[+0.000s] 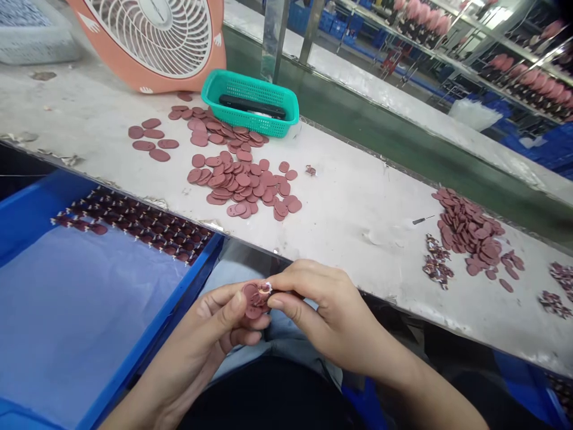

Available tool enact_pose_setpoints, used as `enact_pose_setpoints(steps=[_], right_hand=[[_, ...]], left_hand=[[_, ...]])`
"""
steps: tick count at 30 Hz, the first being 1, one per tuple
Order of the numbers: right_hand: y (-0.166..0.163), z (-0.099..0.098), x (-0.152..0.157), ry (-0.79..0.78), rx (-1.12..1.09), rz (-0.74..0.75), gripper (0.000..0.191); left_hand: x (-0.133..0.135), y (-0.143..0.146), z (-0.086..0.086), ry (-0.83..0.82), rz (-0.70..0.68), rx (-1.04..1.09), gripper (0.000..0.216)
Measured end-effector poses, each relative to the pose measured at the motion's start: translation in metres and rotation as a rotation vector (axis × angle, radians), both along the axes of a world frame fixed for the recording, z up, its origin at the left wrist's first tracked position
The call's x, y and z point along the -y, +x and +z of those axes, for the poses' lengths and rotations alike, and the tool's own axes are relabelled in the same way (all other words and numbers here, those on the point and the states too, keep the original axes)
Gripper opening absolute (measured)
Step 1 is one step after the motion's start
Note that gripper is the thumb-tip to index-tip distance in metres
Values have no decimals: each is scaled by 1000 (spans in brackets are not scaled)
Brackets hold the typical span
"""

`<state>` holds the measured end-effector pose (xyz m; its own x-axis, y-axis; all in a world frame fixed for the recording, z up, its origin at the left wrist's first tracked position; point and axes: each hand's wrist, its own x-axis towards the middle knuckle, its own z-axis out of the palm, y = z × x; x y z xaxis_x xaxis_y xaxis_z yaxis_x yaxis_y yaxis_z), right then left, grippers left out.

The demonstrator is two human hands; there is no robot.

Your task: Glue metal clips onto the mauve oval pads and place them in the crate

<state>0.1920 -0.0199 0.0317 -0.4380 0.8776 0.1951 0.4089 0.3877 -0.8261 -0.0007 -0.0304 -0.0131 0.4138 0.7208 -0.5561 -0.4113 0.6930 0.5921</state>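
Observation:
My left hand (210, 340) and my right hand (322, 310) meet in front of me, below the edge of a white-topped workbench (349, 221). Between their fingers is a small bunch of maroon oval pads (253, 301), with a small white fitting (265, 289) at its top. Both hands pinch the bunch, which hides part of it. A loose heap of similar holed pads (242, 179) lies on the bench ahead, and a second heap (470, 230) lies to the right. Small clusters of pads with white fittings (436, 263) sit next to that second heap.
To my left, a blue crate (179, 286) lined with pale plastic holds rows of finished pieces (134, 221). A teal basket (264, 122) and an orange fan (152, 77) stand at the bench's far side. A small black tool (418, 221) lies on the bench.

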Motion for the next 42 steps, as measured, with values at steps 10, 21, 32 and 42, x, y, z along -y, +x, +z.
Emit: enact_pose_setpoints(steps=[10, 21, 32, 42], right_hand=[[2, 5, 1, 112, 76, 85, 18], [0, 7, -1, 181, 153, 120, 17], [-2, 3, -1, 203, 128, 126, 18], [-3, -1, -2, 170, 118, 110, 16]], left_hand=[[2, -1, -3, -11, -15, 14, 32], [2, 1, -4, -31, 3, 40, 34], [4, 6, -6, -89, 89, 47, 32], [2, 9, 4, -122, 115, 28, 37]])
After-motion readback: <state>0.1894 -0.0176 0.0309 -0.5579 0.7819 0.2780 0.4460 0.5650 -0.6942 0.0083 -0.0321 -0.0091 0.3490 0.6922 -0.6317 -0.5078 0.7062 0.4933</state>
